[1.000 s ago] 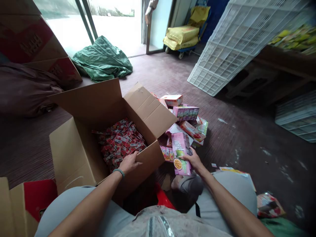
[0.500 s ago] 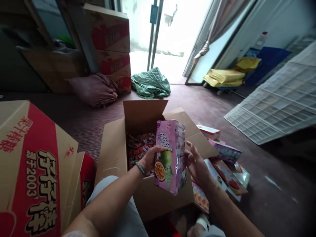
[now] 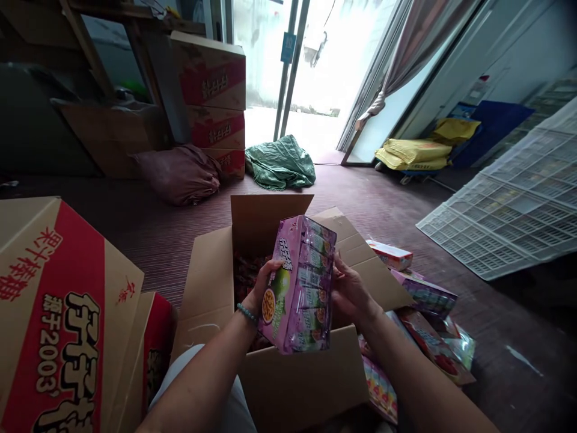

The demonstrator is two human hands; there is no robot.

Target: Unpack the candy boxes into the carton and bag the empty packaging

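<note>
A purple candy box [image 3: 279,300] with a passion fruit picture and a clear front is held tilted above an open carton [image 3: 306,382]. Wrapped round the box's left edge, thumb on the printed side, is my left hand [image 3: 260,288], a beaded bracelet at its wrist. My right hand [image 3: 351,291] grips the opposite side, its fingertips partly hidden behind the box. Small packs in purple wrappers show through the clear front. Inside the carton lie many small red-wrapped sweets [image 3: 247,270], dim and partly covered by the box and my hand.
Several flat candy boxes [image 3: 426,294] lie on the floor right of the carton. A large red and tan carton [image 3: 76,300] stands at left. Further back are stacked cartons [image 3: 216,84], a maroon sack [image 3: 180,174], a green sack [image 3: 282,162] and white plastic crates [image 3: 509,198].
The candy box has turned so that its clear front faces me more, and it has shifted slightly left. Both hands still hold it. The camera view has tilted a little upward.
</note>
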